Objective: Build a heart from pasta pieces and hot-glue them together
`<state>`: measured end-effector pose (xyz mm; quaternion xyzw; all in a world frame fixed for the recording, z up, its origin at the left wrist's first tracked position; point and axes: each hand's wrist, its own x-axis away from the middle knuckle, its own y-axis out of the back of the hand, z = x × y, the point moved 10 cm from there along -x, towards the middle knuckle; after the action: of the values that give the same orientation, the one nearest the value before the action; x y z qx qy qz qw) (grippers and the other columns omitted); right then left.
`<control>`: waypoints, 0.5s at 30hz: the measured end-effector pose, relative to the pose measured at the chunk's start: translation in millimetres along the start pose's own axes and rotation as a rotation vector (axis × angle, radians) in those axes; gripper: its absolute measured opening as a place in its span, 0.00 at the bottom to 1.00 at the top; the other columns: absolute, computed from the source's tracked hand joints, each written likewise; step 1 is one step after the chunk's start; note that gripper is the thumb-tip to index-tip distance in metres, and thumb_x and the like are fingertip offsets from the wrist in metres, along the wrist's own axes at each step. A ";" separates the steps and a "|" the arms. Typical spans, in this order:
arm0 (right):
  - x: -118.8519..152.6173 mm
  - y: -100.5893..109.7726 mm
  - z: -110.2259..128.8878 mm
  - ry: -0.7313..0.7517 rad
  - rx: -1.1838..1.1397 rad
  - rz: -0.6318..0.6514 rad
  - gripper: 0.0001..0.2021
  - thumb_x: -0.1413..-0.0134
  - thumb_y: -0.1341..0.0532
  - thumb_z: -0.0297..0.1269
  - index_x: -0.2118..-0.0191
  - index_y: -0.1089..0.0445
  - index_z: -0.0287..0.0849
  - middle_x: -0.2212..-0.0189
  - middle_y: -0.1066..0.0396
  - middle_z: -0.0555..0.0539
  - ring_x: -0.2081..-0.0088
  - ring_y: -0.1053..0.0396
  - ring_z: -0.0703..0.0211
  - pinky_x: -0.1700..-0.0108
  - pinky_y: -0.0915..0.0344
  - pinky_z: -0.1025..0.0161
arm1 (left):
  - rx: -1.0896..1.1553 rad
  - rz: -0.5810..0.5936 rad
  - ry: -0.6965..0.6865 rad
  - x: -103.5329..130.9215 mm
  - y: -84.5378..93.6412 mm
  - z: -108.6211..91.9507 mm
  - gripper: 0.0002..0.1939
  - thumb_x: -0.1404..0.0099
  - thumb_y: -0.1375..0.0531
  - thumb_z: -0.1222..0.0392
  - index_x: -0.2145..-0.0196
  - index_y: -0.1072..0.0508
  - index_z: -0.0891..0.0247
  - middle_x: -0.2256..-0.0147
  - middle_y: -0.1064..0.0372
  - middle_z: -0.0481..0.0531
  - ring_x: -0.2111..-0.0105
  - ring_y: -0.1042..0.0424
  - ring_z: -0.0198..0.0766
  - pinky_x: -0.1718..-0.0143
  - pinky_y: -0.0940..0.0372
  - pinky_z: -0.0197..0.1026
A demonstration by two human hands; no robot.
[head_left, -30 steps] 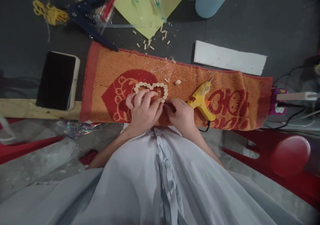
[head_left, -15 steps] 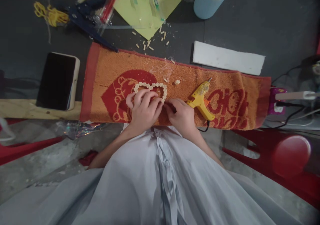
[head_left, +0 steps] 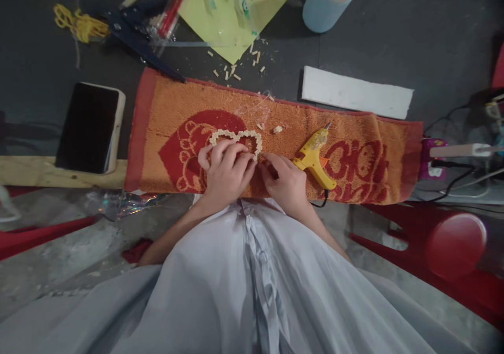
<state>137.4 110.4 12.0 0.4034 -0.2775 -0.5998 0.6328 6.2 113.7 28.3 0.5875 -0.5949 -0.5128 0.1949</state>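
Orange towel (head_left: 189,94), left hand (head_left: 226,171) loosely curled over pale heart (head_left: 248,133), right hand (head_left: 286,179) bunched alongside (either's grip unclear).

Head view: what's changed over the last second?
Nothing visibly moved except a slight camera shift; no visible grab or release. The left hand stays over the pale heart outline, the right hand by its lower right edge; the yellow glue gun lies as before.

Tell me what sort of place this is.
Probably an improvised craft corner, perhaps at home: a yellow glue gun, a heart-shaped outline of small pale pieces, and scattered short sticks.
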 end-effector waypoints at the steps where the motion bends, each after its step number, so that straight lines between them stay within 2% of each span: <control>1: 0.2 -0.3 -0.2 0.001 -0.006 0.001 0.13 0.35 0.43 0.35 0.52 0.24 0.40 0.66 0.21 0.44 0.68 0.24 0.57 0.67 0.33 0.64 | -0.002 0.004 0.000 0.0 -0.3 0.0 0.05 0.30 0.39 0.56 0.61 0.23 0.56 0.55 0.24 0.52 0.46 0.33 0.49 0.43 0.50 0.57; 6: 0.7 -3.7 -1.1 -0.006 -0.009 0.036 0.13 0.35 0.44 0.34 0.51 0.24 0.42 0.68 0.22 0.45 0.67 0.26 0.58 0.67 0.33 0.65 | -0.013 -0.012 -0.020 -0.2 2.0 -1.7 0.04 0.31 0.39 0.57 0.61 0.24 0.57 0.55 0.24 0.52 0.46 0.32 0.48 0.43 0.50 0.56; 15: 2.3 -2.6 4.1 0.017 -0.033 0.030 0.15 0.35 0.45 0.32 0.53 0.21 0.44 0.66 0.22 0.46 0.67 0.26 0.61 0.66 0.33 0.67 | 0.043 0.024 0.028 1.3 -1.2 2.8 0.05 0.31 0.39 0.58 0.59 0.22 0.56 0.55 0.24 0.53 0.45 0.33 0.51 0.42 0.50 0.58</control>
<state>132.9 107.5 11.6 0.3940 -0.2682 -0.5912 0.6507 4.2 113.9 25.7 0.5916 -0.6098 -0.4892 0.1969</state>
